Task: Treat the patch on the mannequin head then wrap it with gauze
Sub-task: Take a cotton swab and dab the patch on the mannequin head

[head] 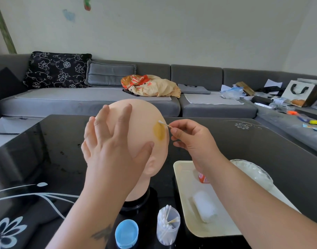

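Note:
A bald mannequin head (141, 115) stands on a black base on the dark glass table, seen from behind. A yellow-brown patch (159, 131) stains its right side. My left hand (111, 144) lies flat against the back of the head, fingers spread, thumb near the ear. My right hand (188, 135) pinches a cotton swab (164, 124), whose white tip touches the upper edge of the patch. A white gauze roll (205, 205) lies on the cream tray (220, 229) at the right.
A clear cup of cotton swabs (168, 225) and a blue lid (126, 233) stand by the table's front edge. A small orange bottle (203, 178) sits on the tray, partly behind my right forearm. A glass dish (256, 172) lies beyond the tray. A grey sofa (93, 103) runs behind the table.

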Action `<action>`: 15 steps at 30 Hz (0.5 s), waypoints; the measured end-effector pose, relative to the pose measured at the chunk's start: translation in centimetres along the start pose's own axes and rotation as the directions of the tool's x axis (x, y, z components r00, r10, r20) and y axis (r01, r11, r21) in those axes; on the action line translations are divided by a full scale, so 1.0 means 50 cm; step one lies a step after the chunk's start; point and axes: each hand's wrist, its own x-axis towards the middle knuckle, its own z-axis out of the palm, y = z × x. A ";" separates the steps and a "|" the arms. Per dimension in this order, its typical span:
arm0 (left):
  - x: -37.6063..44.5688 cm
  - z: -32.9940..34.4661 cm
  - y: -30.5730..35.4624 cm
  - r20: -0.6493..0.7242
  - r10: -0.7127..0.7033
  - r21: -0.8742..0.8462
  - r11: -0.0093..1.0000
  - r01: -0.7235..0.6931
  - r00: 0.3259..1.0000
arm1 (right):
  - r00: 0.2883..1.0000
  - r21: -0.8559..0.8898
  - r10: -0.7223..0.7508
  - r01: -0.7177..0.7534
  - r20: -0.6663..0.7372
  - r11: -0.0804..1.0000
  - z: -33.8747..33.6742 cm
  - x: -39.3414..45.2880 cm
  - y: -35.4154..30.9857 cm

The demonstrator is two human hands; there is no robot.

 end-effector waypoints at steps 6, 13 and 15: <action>-0.001 -0.004 0.005 0.002 -0.013 -0.001 1.000 0.013 1.000 | 1.000 -0.008 -0.012 0.012 0.026 1.000 0.000 0.002 0.008; 0.000 -0.004 0.006 0.007 -0.017 0.008 1.000 0.017 1.000 | 1.000 -0.031 -0.001 0.001 0.027 1.000 0.000 -0.006 0.014; 0.000 -0.003 0.006 0.006 -0.018 0.011 1.000 0.018 1.000 | 1.000 -0.049 -0.001 0.002 0.029 0.999 -0.002 -0.007 0.018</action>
